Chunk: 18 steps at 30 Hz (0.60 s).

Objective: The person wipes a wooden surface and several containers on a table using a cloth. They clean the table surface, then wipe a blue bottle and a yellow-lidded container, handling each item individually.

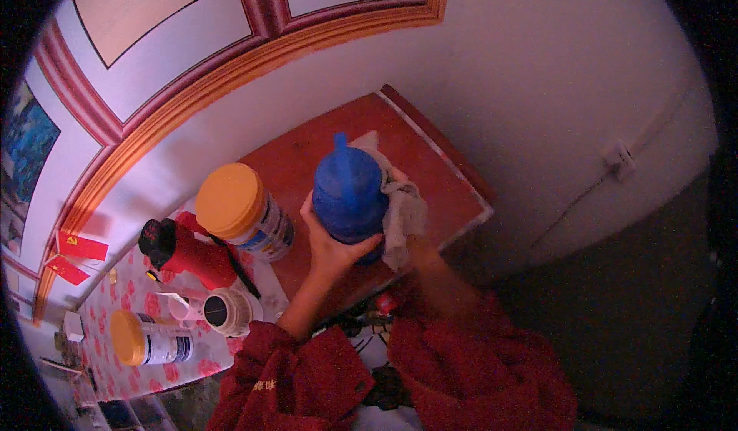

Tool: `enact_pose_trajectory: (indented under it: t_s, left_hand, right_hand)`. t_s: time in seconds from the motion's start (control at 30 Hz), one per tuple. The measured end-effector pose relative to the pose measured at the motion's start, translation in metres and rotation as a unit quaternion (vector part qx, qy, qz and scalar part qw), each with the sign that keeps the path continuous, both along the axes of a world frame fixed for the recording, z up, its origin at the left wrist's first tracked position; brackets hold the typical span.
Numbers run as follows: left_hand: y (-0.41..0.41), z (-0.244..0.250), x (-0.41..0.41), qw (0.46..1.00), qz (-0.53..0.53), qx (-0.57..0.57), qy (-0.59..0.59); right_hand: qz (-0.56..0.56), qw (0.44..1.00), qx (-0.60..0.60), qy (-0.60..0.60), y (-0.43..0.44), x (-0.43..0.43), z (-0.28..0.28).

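Observation:
A blue, rounded container with a strap-like tab at its top is held over a red-brown wooden tabletop. My left hand wraps its lower left side, thumb across the front. On the opposite side, my right hand holds a pale cloth against the container; the cloth hides most of that hand. Just left of my left hand stands a canister with an orange lid. The container's base is mostly hidden by my left hand, so I cannot tell whether it touches the tabletop.
Left, a flower-patterned tablecloth bears a red item with a black top, a dark-topped jar, a pink cup and another orange-lidded canister. Small red flags stand by the wall. A socket with a cord is right.

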State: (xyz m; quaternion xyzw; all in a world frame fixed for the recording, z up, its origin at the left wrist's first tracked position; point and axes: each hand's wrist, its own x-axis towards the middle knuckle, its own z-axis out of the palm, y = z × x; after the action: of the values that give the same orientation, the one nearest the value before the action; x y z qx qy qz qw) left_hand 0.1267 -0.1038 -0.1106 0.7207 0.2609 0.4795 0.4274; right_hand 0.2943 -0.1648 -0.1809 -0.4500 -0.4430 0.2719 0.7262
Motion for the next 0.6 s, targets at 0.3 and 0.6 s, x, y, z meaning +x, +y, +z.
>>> enact_pose_trajectory:
  t_s: [0.3,0.6]
  left_hand:
    - [-0.004,-0.003,0.006,0.999,-0.005,0.003,-0.045]
    - [0.001,-0.009,0.002,0.999,0.023,0.036,-0.011]
  right_hand:
    - [-0.038,0.989,-0.097,-0.103,-0.025,-0.006,0.042]
    - [-0.057,0.978,-0.03,-0.199,-0.018,-0.04,0.033]
